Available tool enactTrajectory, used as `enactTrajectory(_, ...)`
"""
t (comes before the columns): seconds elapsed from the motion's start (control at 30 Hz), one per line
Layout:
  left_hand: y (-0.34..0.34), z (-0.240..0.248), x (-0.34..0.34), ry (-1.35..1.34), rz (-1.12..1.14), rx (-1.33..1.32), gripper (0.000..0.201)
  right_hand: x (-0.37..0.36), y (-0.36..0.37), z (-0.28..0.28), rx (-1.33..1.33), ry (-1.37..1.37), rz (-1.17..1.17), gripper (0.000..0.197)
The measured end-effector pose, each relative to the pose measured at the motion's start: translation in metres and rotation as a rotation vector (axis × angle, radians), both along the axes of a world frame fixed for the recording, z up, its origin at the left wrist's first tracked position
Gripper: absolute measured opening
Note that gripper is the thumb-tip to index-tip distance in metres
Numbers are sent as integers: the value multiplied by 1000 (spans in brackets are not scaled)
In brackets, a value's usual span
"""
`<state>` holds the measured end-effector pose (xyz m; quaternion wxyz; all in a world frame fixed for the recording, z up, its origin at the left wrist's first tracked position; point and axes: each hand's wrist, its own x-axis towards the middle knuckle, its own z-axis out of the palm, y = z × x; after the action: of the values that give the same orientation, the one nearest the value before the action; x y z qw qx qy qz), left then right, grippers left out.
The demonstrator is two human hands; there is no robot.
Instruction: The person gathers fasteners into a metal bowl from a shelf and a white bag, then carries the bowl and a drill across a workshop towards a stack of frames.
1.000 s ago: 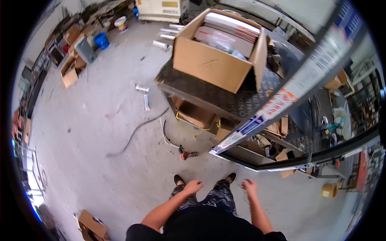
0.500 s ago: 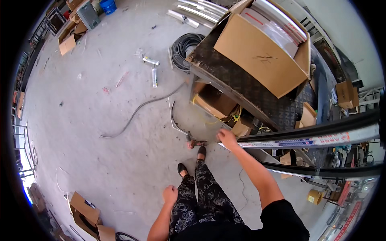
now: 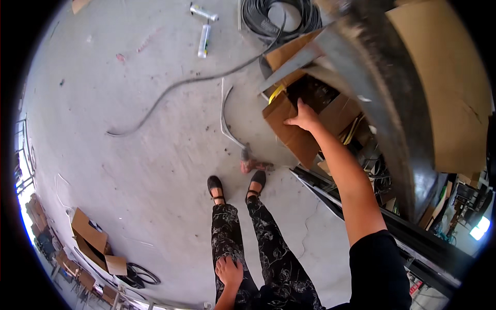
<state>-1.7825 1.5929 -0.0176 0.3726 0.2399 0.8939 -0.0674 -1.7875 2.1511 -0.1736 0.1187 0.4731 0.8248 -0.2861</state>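
Observation:
My right hand [image 3: 305, 117] reaches to the open cardboard box [image 3: 289, 124] under the workbench. Its thumb and forefinger are spread apart at the box's opening, with nothing visible between them; the other fingers are hidden. Dark contents show inside the box, too dim to name. My left hand [image 3: 230, 271] lies on my left thigh with its fingers stretched out, holding nothing. A red and dark cordless drill [image 3: 253, 164] lies on the floor in front of my feet. Below my right forearm, long black-edged profiles [image 3: 330, 199] run off to the right.
The workbench's metal edge [image 3: 382, 103] rises close on the right, with a large cardboard box [image 3: 454, 103] on top. A coil of black cable [image 3: 253, 23] lies at the far side, its loose end [image 3: 170, 93] trailing left. Two sealant tubes [image 3: 204, 41] and a bent strip [image 3: 225, 113] are on the floor.
My right hand has left the end of the profiles and moved forward to the box under the bench. My left hand has come onto my thigh. The view has shifted closer to the bench.

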Motion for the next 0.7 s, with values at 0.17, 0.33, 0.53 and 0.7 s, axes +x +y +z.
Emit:
enactTrajectory(0.17,9,-18,-4,-42,1,-78,25,-5,3,-65,-46,-26,-250,67)
enactTrajectory(0.33,3,-20,-20,-77,40,-62,18,-9,-11,-75,230,-168,-299,24)
enactTrajectory(0.53,-6,-29,-44,-100,33,0,12,59,-37,10,255,-145,-258,22)
enactTrajectory(0.7,50,-78,-61,-313,14,207,21,87,-85,46,240,-144,-64,14)
